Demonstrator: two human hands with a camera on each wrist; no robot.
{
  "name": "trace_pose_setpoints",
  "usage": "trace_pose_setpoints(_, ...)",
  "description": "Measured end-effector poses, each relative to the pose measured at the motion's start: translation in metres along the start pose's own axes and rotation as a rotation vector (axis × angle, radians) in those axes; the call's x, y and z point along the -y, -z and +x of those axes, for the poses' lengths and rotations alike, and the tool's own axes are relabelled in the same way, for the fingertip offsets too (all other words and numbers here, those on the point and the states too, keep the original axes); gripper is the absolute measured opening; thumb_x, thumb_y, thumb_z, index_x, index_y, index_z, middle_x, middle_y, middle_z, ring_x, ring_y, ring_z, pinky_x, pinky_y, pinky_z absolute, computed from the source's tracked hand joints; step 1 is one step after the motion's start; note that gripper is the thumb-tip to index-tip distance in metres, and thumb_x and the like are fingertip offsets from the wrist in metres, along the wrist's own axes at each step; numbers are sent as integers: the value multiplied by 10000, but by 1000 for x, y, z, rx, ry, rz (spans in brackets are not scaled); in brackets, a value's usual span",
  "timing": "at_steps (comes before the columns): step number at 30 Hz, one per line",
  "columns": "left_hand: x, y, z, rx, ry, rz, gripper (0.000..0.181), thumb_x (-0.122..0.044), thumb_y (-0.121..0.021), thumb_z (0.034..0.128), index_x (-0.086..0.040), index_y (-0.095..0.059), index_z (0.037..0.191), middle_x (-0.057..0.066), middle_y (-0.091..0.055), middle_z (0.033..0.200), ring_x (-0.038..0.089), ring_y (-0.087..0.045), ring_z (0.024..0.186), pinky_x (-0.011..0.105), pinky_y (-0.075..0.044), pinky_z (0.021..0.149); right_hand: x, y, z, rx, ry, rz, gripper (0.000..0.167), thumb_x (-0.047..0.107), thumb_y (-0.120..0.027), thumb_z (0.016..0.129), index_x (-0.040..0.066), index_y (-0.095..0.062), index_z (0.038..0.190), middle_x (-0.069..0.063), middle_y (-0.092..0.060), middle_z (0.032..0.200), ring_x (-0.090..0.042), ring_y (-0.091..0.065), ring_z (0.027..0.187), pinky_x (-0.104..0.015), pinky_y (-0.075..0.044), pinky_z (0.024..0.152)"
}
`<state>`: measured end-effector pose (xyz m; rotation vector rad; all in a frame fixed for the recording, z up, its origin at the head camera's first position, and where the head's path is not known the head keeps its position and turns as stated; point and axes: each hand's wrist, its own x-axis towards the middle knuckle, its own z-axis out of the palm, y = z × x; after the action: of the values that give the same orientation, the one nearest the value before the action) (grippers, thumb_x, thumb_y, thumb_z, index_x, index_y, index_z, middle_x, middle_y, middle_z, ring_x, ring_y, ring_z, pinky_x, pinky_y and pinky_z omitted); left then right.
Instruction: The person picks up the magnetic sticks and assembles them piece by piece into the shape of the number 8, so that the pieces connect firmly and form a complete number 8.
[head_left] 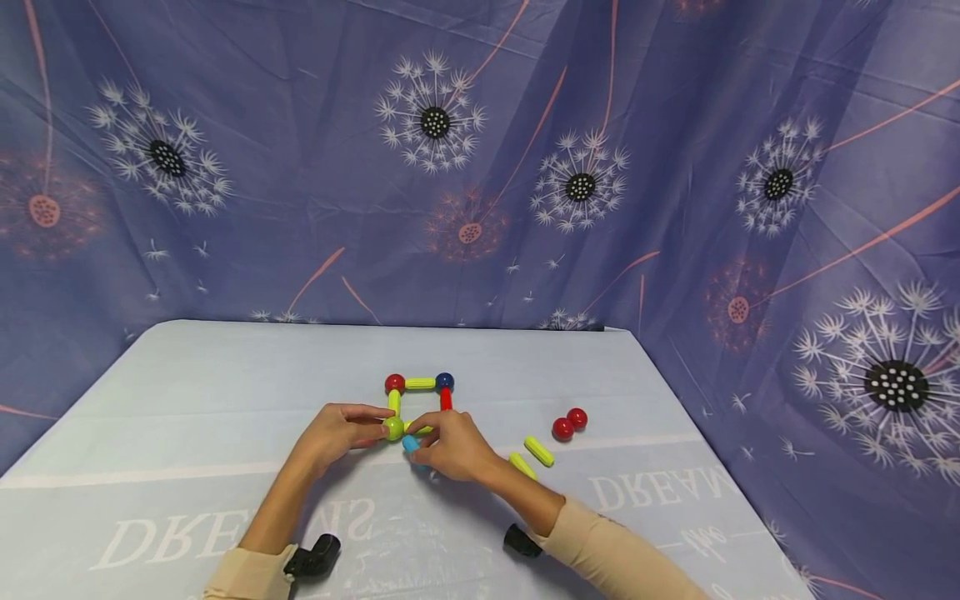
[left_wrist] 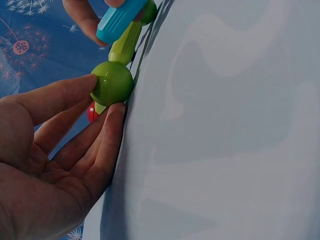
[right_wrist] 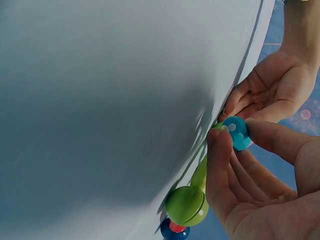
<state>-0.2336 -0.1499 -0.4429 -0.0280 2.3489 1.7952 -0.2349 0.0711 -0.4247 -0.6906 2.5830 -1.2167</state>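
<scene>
A square frame of ribbed rods and balls lies on the table. My left hand (head_left: pixel 335 435) pinches the green ball (head_left: pixel 393 428) at its near left corner. In my right hand (head_left: pixel 459 447) a light blue rod (head_left: pixel 411 444) is held between thumb and fingers, close to that ball. The frame also has a red ball (head_left: pixel 394 383), a dark blue ball (head_left: pixel 445 382), a red rod (head_left: pixel 446 400) and yellow-green rods (head_left: pixel 420 384). Behind my right hand in the head view, another green ball (right_wrist: pixel 187 205) is hidden; it shows in the right wrist view.
Two red balls (head_left: pixel 563 429) lie right of the frame. Nearer are two loose yellow-green rods (head_left: pixel 539 451), one partly behind my right forearm. A pale printed cloth covers the table (head_left: pixel 247 367), and a purple dandelion curtain (head_left: pixel 315 167) hangs behind and at the right.
</scene>
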Motion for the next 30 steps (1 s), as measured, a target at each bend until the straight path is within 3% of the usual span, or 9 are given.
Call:
trace_pose_setpoints(15, 0, 0, -1, 0, -5, -1, 329, -135, -769, 885, -26, -745, 1195, 158, -716, 1228, 173, -709, 1034, 339, -588, 878, 2, -6, 3, 36, -27, 21, 292, 47, -771, 844, 82, -757, 1133, -52, -764, 888, -70, -662, 635, -232, -542, 576)
trace_pose_setpoints(30, 1, 0, 1, 2, -12, -8, 322, -122, -759, 894, -20, -741, 1199, 171, -708, 1242, 172, -716, 1021, 335, -589, 876, 1, -11, 9, 22, -41, 36, 287, 49, -789, 843, 57, -719, 1121, -72, -771, 932, -83, -704, 745, -230, -565, 606)
